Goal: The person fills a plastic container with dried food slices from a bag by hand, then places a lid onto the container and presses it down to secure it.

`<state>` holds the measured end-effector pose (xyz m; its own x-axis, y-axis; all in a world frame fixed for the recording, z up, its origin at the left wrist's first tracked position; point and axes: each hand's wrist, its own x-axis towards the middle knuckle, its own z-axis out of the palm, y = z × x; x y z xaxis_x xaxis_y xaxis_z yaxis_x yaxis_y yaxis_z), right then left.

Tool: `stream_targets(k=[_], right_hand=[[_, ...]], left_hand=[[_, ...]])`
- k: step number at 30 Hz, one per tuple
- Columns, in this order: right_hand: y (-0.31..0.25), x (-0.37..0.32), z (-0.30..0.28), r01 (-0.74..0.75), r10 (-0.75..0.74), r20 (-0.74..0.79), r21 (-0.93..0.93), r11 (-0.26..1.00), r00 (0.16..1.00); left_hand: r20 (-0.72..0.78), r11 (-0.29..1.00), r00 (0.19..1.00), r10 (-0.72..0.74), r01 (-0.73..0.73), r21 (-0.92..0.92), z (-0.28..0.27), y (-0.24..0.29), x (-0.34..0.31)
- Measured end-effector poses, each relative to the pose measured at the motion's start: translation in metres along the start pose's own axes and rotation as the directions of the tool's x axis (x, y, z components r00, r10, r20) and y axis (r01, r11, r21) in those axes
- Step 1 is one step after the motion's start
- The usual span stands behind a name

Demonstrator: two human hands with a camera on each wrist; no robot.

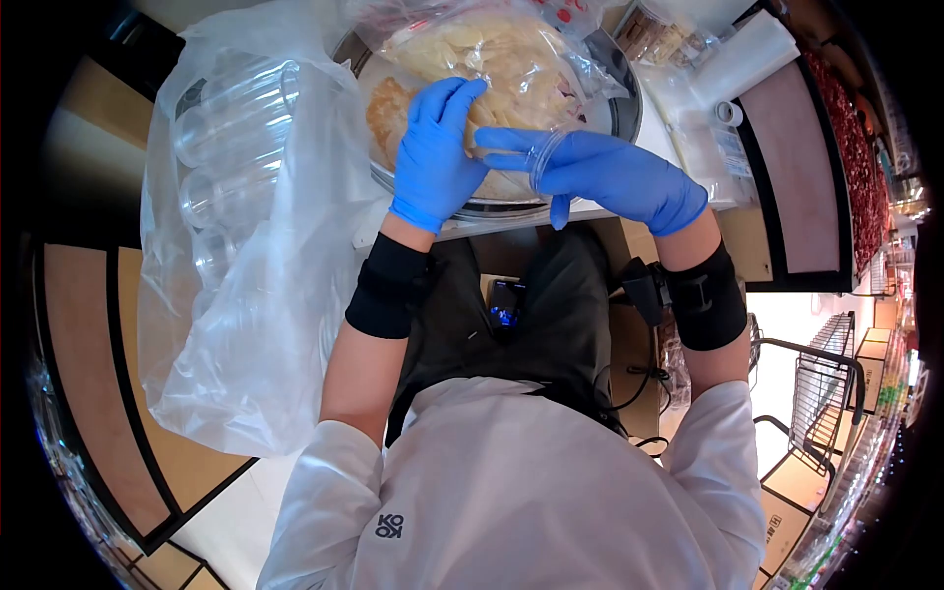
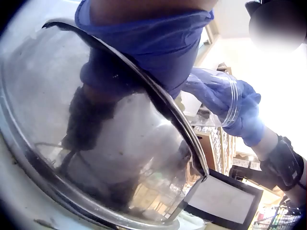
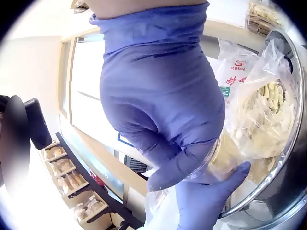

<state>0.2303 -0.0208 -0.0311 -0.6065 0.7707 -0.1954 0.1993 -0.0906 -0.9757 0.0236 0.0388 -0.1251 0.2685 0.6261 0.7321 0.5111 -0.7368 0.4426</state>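
A clear plastic jar (image 1: 544, 163) lies tilted sideways between my gloved hands, its ringed rim toward the right. The left hand (image 1: 438, 147) holds its far end over the metal basin (image 1: 629, 118); in the right wrist view the left thumb (image 3: 237, 176) stretches along the side. My right hand (image 1: 619, 179) reaches in through the rim, the fingers straight and visible through the clear wall, while its thumb hangs outside. Behind both hands a clear bag of pale thin slices (image 1: 492, 49) fills the basin. The left fingertips are hidden in the left wrist view.
On the left stands a large plastic bag (image 1: 285, 364) of several clear jars. Clear bags, a tape roll (image 1: 728, 113) and a tub (image 1: 659, 37) lie at the right. A phone (image 1: 505, 303) shows below the table edge, and a wire cart (image 1: 826, 383) stands at the right.
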Motion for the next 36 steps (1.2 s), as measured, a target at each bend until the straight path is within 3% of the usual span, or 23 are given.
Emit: stream_targets(k=[2,5,7,8,10,14,16,17,18,19,20,22,23,25,27,29,33,35,36], right_hand=[[0.003,0.001,-0.002,0.045,-0.044,0.008,-0.042,0.998,0.999],[-0.008,0.001,0.002,0.019,-0.016,-0.120,0.028,0.999,0.993],[-0.027,-0.007,0.018,0.025,-0.073,-0.406,-0.123,0.992,0.911],[-0.023,-0.005,0.016,0.025,-0.073,-0.405,-0.122,0.992,0.911],[-0.010,-0.001,0.008,0.328,-0.387,-0.536,-0.207,0.922,0.751],[0.010,0.000,-0.015,0.395,-0.376,-0.638,-0.121,0.911,0.672],[0.052,0.010,-0.034,0.289,-0.429,-0.717,-0.318,0.903,0.550],[0.074,0.014,-0.043,0.284,-0.426,-0.720,-0.320,0.904,0.547],[0.098,0.020,-0.051,0.165,-0.376,-0.741,-0.345,0.924,0.556],[0.102,0.023,-0.051,0.044,-0.326,-0.763,-0.364,0.930,0.558],[0.106,0.024,-0.050,0.042,-0.327,-0.765,-0.367,0.929,0.555],[0.102,0.032,-0.032,-0.194,-0.338,-0.779,-0.498,0.845,0.527],[0.102,0.033,-0.032,-0.198,-0.336,-0.782,-0.496,0.845,0.525],[0.105,0.032,-0.033,-0.363,-0.412,-0.648,-0.728,0.582,0.640],[0.108,0.034,-0.037,-0.346,-0.398,-0.632,-0.732,0.586,0.664],[0.112,0.037,-0.039,-0.314,-0.474,-0.501,-0.851,0.421,0.724],[0.108,0.054,-0.046,-0.205,-0.511,-0.351,-0.925,0.322,0.785],[0.099,0.067,-0.045,-0.265,-0.351,-0.375,-0.909,0.322,0.858],[0.101,0.072,-0.048,-0.262,-0.354,-0.373,-0.909,0.324,0.858]], left_hand=[[0.004,1.000,1.000,0.003,-0.003,0.008,0.000,0.002,-0.001],[0.006,0.998,0.998,-0.056,0.056,-0.011,0.001,0.004,-0.001],[-0.044,0.987,0.987,-0.153,0.154,0.036,0.004,0.001,-0.003],[-0.043,0.987,0.987,-0.154,0.155,0.037,0.005,0.000,-0.003],[-0.135,0.964,0.964,-0.229,0.243,0.107,0.006,-0.002,-0.002],[-0.126,0.933,0.929,-0.347,0.356,0.057,0.009,-0.001,0.000],[-0.108,0.909,0.909,-0.403,0.411,0.065,0.008,0.002,0.000],[-0.103,0.910,0.909,-0.403,0.410,0.059,0.008,0.002,0.000],[-0.095,0.904,0.905,-0.415,0.422,0.070,0.007,0.002,0.000],[-0.089,0.898,0.901,-0.426,0.432,0.081,0.007,0.002,0.001],[-0.088,0.899,0.902,-0.424,0.430,0.077,0.006,0.003,0.001],[-0.079,0.903,0.908,-0.410,0.417,0.104,0.006,0.004,0.002],[-0.076,0.904,0.909,-0.410,0.416,0.102,0.007,0.002,0.002],[-0.063,0.912,0.922,-0.383,0.388,0.133,0.009,0.000,0.002],[-0.053,0.915,0.924,-0.380,0.383,0.125,0.009,0.000,0.001],[-0.047,0.916,0.924,-0.379,0.382,0.121,0.010,0.000,0.002],[-0.019,0.920,0.929,-0.371,0.370,0.130,0.009,-0.001,0.001],[-0.018,0.920,0.927,-0.374,0.373,0.122,0.009,0.000,0.001],[-0.013,0.916,0.925,-0.380,0.378,0.132,0.008,0.001,0.001]])
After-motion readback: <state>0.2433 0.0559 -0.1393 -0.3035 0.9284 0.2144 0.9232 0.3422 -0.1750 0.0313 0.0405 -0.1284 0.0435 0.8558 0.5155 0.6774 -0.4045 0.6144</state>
